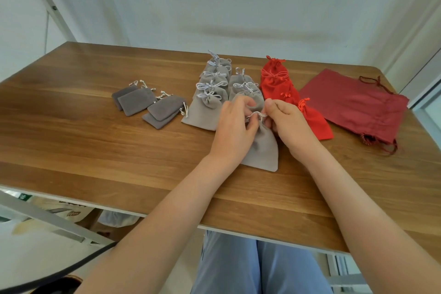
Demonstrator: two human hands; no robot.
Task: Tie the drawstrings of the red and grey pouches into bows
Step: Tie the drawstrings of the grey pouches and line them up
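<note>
Grey pouch (263,150), soft and flat — fingers of left hand (235,126) and right hand (290,124) pinch its thin white cord (256,114).

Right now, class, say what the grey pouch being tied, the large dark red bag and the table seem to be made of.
Grey pouch: likely velvet or suede-like cloth, matt, soft nap. Dark red bag: woven fabric, perhaps cotton or linen, flat, matt, gathered at its cords. Table: wood or wood-look laminate, smooth, plank grain.

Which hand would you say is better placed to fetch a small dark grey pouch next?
Probably the left hand: the small dark grey pouches lie on its side; the right hand would cross over.
</note>
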